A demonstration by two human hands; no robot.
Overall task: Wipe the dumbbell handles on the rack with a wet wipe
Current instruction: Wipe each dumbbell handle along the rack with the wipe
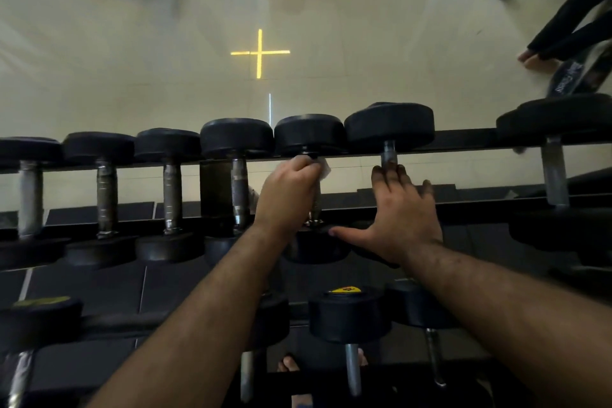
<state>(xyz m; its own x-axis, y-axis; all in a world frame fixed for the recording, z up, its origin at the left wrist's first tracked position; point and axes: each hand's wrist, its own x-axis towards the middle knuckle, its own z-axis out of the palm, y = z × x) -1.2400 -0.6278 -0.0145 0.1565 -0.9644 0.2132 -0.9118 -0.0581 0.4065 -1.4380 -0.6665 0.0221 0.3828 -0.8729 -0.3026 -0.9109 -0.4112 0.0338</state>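
A row of black dumbbells with steel handles lies across the top tier of the rack (463, 147). My left hand (288, 195) grips the far end of one dumbbell's handle (316, 205) with a white wet wipe (323, 167) bunched under its fingers, just below that dumbbell's far head (309, 134). My right hand (400, 212) lies flat with spread fingers on the neighbouring dumbbell to the right; its fingertips reach that handle (389, 154) and its thumb points left across the near head. Most of both handles is hidden by my hands.
Several more dumbbells sit to the left, handles bare (106, 199), and one at the far right (554, 175). A lower tier holds dumbbells with yellow labels (344, 313). Beyond the rack is pale floor with a yellow cross (260, 52), machine feet, and another person's legs (563, 30).
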